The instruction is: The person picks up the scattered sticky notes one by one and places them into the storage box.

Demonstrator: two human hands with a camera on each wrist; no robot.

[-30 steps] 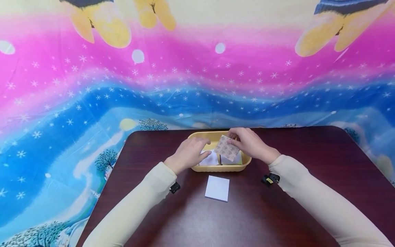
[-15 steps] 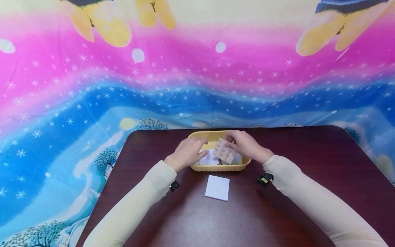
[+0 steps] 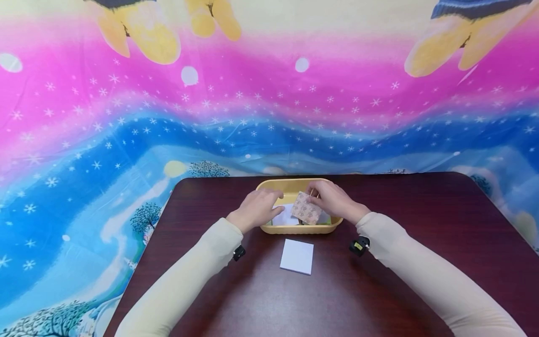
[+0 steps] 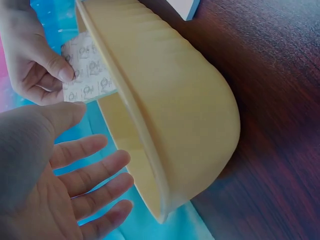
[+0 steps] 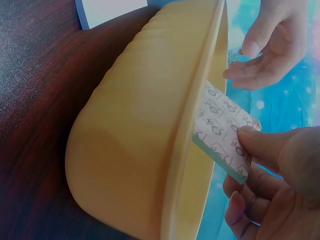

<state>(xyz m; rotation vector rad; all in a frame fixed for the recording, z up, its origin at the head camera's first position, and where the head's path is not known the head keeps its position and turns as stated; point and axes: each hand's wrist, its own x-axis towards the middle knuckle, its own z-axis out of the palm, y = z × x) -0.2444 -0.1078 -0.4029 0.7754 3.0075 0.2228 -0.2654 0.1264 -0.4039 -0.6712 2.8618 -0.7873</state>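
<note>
My right hand pinches a small square notepad between thumb and fingers. Printed with a repeating drawing, the notepad has a green edge and tilts over the rim of the yellow plastic basket. Fingers spread and holding nothing, my left hand hovers at the basket's left side. In the left wrist view its palm faces the basket opening. A white pad lies inside the basket on the left; the held notepad partly covers what lies on the right.
Another white square pad lies on the dark red-brown table in front of the basket. Behind the table's far edge hangs a pink and blue cloth with snowflakes. A black wrist strap is on the right sleeve.
My right hand has moved slightly left and down with the notepad, bringing it lower over the basket. The left hand has barely moved, and the white pad on the table stays put.
</note>
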